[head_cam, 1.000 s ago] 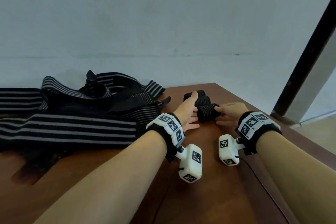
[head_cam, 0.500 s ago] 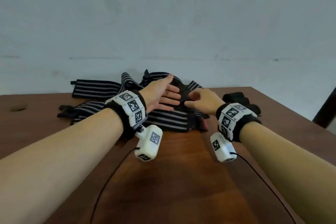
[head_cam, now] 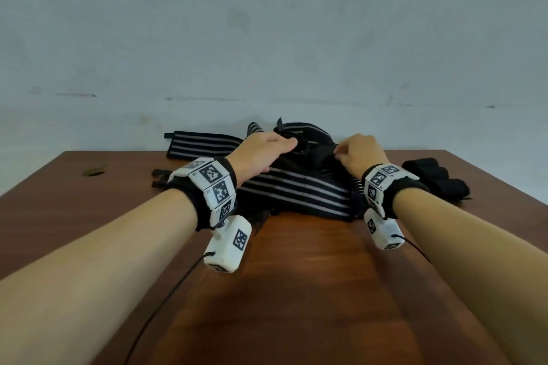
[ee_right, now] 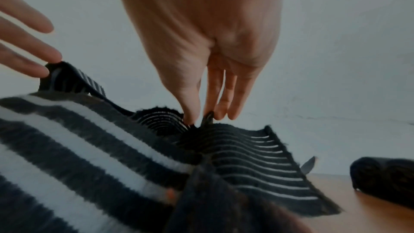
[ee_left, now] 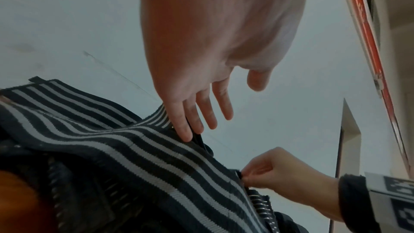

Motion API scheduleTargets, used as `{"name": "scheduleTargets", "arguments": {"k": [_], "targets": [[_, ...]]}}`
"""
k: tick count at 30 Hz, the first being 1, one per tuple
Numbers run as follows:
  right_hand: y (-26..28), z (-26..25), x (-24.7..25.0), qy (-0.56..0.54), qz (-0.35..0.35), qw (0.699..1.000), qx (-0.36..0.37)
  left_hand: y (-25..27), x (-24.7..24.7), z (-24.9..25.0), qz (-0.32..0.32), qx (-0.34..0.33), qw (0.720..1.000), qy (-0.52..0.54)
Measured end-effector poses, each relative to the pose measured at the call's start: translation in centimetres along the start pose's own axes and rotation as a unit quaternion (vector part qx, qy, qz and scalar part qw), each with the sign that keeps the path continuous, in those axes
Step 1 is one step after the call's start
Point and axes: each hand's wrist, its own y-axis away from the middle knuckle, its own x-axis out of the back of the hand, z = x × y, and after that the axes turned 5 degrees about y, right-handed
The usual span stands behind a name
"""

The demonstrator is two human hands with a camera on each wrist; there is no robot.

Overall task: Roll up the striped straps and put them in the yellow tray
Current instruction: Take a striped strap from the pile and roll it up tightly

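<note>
In the middle of the head frame I see the pile of striped straps (head_cam: 296, 190) lying on the brown table (head_cam: 296, 290), close to the wall, and both of my hands are on top of it. My right hand (head_cam: 360, 151) pinches a dark edge of one strap between thumb and fingertips (ee_right: 190, 112); the right wrist view shows this grip clearly. My left hand (head_cam: 261, 154) is spread, with its fingers straight, and the fingertips (ee_left: 186, 134) touch the upper fold of the pile without closing on it. The front strap lies with its long axis across the frame, from left to right, so its ends point to each side of me. I judge the right hand is nearer to a free end, and the rolling should begin from that side. At the right edge some rolled straps (head_cam: 436, 179) wait on the table. The yellow tray I cannot see in any view.
</note>
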Motion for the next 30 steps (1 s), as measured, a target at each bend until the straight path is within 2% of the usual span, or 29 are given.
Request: {"name": "scheduleTargets", "arguments": {"k": [3, 5, 6, 7, 9, 10, 11, 13, 14, 16, 18, 19, 21, 25, 26, 27, 28, 29, 30], "targets": [[0.4, -0.4, 1.7, -0.1, 0.046, 0.994, 0.009, -0.7, -1.1, -0.1, -0.036, -0.018, 0.998, -0.054], [0.9, -1.3, 3.6, -0.223, 0.075, 0.972, -0.001, -1.2, -2.2, -0.2, -0.043, -0.026, 0.995, -0.08], [1.3, -1.9, 4.8, -0.307, 0.06, 0.95, 0.001, -1.4, -2.8, -0.3, -0.033, -0.035, 0.995, -0.082], [1.7, -2.6, 5.9, -0.401, 0.017, 0.916, 0.007, -1.7, -3.4, -0.5, -0.015, -0.049, 0.996, -0.08], [2.9, -3.7, 7.7, -0.553, -0.094, 0.827, 0.029, -1.9, -4.6, -0.4, 0.039, -0.084, 0.994, -0.062], [3.5, -4.0, 8.4, -0.584, -0.123, 0.801, 0.041, -1.8, -5.3, -0.2, 0.075, -0.1, 0.991, -0.045], [3.9, -4.1, 8.8, -0.6, -0.133, 0.787, 0.052, -1.7, -5.8, 0.0, 0.115, -0.111, 0.987, -0.025], [4.0, -3.8, 8.9, -0.608, -0.114, 0.784, 0.054, -1.6, -5.9, 0.2, 0.184, -0.117, 0.976, -0.005], [4.1, -3.3, 8.6, -0.608, -0.094, 0.787, 0.043, -1.7, -5.6, 0.0, 0.193, -0.109, 0.975, -0.013], [3.9, -2.1, 7.7, -0.617, -0.057, 0.785, 0.007, -2.0, -4.4, -0.8, 0.162, -0.079, 0.981, -0.069], [3.8, -1.3, 6.8, -0.645, -0.03, 0.763, -0.023, -2.1, -2.9, -1.8, 0.097, -0.029, 0.986, -0.132], [3.8, -1.1, 6.5, -0.669, -0.021, 0.743, -0.029, -2.2, -2.2, -2.3, 0.076, -0.001, 0.984, -0.16], [3.8, -1.4, 7.1, -0.73, -0.004, 0.683, -0.028, -2.5, -1.0, -3.2, 0.067, 0.045, 0.977, -0.199], [4.0, -3.1, 10.6, -0.868, 0.011, 0.496, 0.012, -2.4, 0.6, -4.2, 0.137, 0.086, 0.965, -0.206], [4.1, -3.3, 11.3, -0.888, 0.008, 0.459, 0.025, -2.2, 0.8, -4.3, 0.142, 0.082, 0.963, -0.213], [4.2, -3.5, 11.7, -0.896, 0.005, 0.442, 0.039, -1.9, 0.9, -4.2, 0.143, 0.075, 0.964, -0.209], [4.2, -3.7, 11.8, -0.889, 0.002, 0.456, 0.04, -1.4, 0.9, -3.8, 0.147, 0.066, 0.968, -0.192], [4.4, -3.8, 11.7, -0.866, -0.007, 0.5, 0.031, -1.0, 0.8, -3.5, 0.159, 0.058, 0.972, -0.164], [4.5, -4.0, 11.3, -0.826, -0.021, 0.563, 0.009, -0.6, 0.8, -3.4, 0.179, 0.051, 0.974, -0.129]]}}
